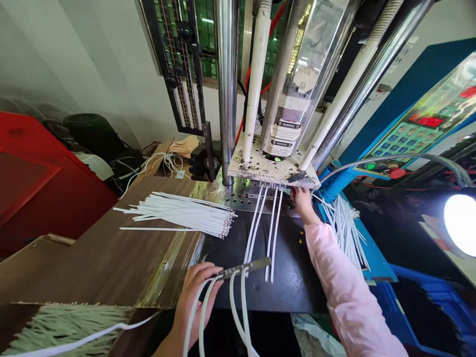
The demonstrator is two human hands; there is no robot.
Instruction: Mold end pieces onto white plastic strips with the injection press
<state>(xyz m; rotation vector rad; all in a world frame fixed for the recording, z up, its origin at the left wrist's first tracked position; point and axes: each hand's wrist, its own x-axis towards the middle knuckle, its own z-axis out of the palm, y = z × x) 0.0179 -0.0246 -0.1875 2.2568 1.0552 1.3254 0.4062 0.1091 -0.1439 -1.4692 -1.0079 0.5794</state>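
My left hand [203,292] is closed round the left end of a narrow metal bar [245,268], with white cords [238,302] hanging from it toward me. Beyond the bar, several white strips [275,223] run over the black machine table [290,292] and in under the pale press plate [273,171]. My right hand [303,202] is at the right front edge of that plate; its fingertips are partly hidden, and what they hold, if anything, cannot be made out.
A bundle of white strips [186,213] lies on the brown board [100,253] at left. Another bundle [344,230] rests on the blue surface at right. A control panel [405,134], metal columns [226,89] and a bright lamp [461,225] stand around the press.
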